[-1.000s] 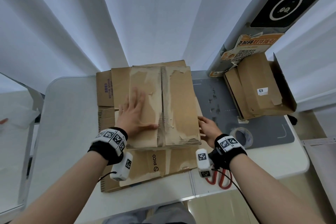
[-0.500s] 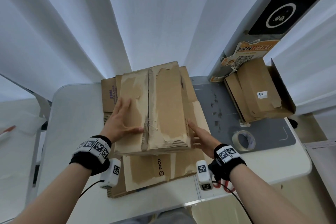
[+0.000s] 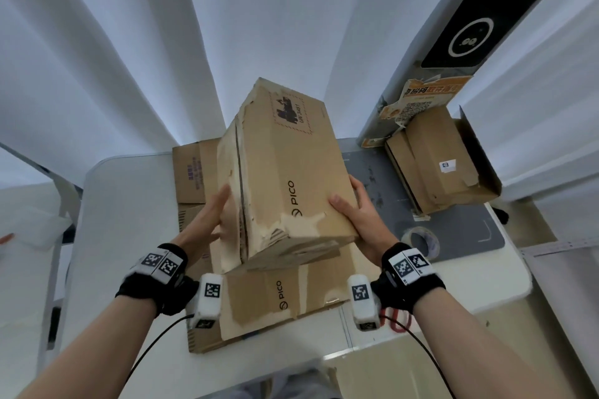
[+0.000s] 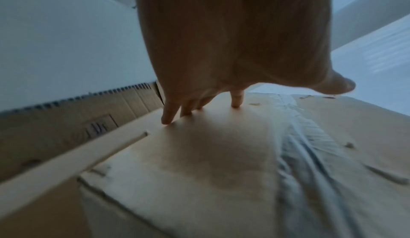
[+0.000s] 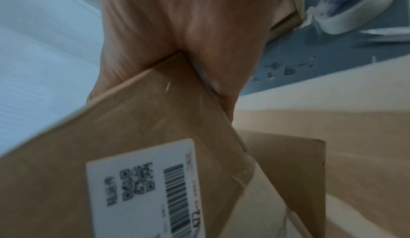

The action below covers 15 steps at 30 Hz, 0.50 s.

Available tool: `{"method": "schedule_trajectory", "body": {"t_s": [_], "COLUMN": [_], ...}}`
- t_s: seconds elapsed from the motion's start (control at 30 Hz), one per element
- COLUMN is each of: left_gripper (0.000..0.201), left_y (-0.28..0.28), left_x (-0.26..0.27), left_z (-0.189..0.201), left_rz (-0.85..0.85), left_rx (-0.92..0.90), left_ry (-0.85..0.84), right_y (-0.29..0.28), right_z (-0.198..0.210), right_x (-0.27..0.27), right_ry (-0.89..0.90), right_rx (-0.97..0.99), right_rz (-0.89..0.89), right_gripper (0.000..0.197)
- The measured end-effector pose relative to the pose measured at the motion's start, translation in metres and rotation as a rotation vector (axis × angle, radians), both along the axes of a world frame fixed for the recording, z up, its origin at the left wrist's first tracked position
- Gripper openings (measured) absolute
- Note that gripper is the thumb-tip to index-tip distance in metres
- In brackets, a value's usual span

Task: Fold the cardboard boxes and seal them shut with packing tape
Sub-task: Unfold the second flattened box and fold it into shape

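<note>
A worn brown cardboard box (image 3: 291, 172) printed PICO is held tilted above the table between both hands. My left hand (image 3: 207, 220) presses flat against its left face, fingers (image 4: 168, 115) straight beside the old taped seam (image 4: 306, 145). My right hand (image 3: 359, 214) grips the box's right edge, thumb on top and fingers underneath; in the right wrist view that edge (image 5: 188, 69) sits in the crook of the thumb, above a white barcode label (image 5: 142, 185). A roll of clear packing tape (image 3: 421, 241) lies on the grey mat, right of my right hand.
Flattened cardboard (image 3: 275, 295) is stacked on the white table (image 3: 129, 220) under the held box. An open box (image 3: 434, 159) stuffed with folded cardboard stands at the back right on the grey mat (image 3: 470, 230). Red scissor handles (image 3: 393, 321) lie near the front edge. White curtains hang behind.
The box, lying on the stack under my left palm before, is now lifted and turned, its PICO side up. My right hand moved from its side to gripping the right edge.
</note>
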<state>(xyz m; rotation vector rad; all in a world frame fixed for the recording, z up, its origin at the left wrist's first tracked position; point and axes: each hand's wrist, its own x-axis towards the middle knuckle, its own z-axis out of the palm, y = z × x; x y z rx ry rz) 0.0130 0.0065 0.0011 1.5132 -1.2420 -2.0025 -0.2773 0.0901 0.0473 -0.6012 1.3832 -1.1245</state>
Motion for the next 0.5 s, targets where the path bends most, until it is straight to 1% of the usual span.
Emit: {"method": "schedule_trajectory", "body": {"t_s": [0.03, 0.07, 0.13, 0.2, 0.3, 0.37, 0.43, 0.47, 0.5], "left_gripper": [0.107, 0.102, 0.084, 0.081, 0.079, 0.073, 0.071, 0.072, 0.075], "left_y": [0.001, 0.003, 0.007, 0.010, 0.016, 0.018, 0.017, 0.015, 0.013], "left_x": [-0.009, -0.020, -0.039, -0.054, -0.063, -0.058, -0.046, -0.038, -0.029], "left_z": [0.005, 0.011, 0.018, 0.015, -0.002, -0.013, -0.023, -0.027, -0.031], "left_rz": [-0.011, -0.005, 0.058, 0.107, 0.096, 0.140, 0.209, 0.237, 0.256], "left_rx": [0.046, 0.078, 0.151, 0.220, 0.217, 0.192, 0.142, 0.115, 0.088], "left_ry": [0.069, 0.155, 0.289, 0.333, 0.248, 0.180, 0.128, 0.096, 0.043], "right_y": [0.001, 0.003, 0.006, 0.009, 0.014, 0.017, 0.016, 0.013, 0.010], "right_z": [0.007, 0.014, 0.029, 0.039, 0.042, 0.038, 0.032, 0.029, 0.027], "right_x": [-0.002, -0.004, -0.004, -0.003, 0.003, 0.012, 0.023, 0.028, 0.031], "right_ry": [0.051, 0.121, 0.291, 0.434, 0.573, 0.627, 0.648, 0.667, 0.723], "right_rx": [-0.027, -0.054, -0.097, -0.123, -0.130, -0.131, -0.140, -0.146, -0.152], "right_rz": [0.018, 0.054, 0.150, 0.248, 0.372, 0.462, 0.544, 0.556, 0.537], "right_gripper": [0.089, 0.091, 0.084, 0.074, 0.069, 0.065, 0.056, 0.050, 0.043]}}
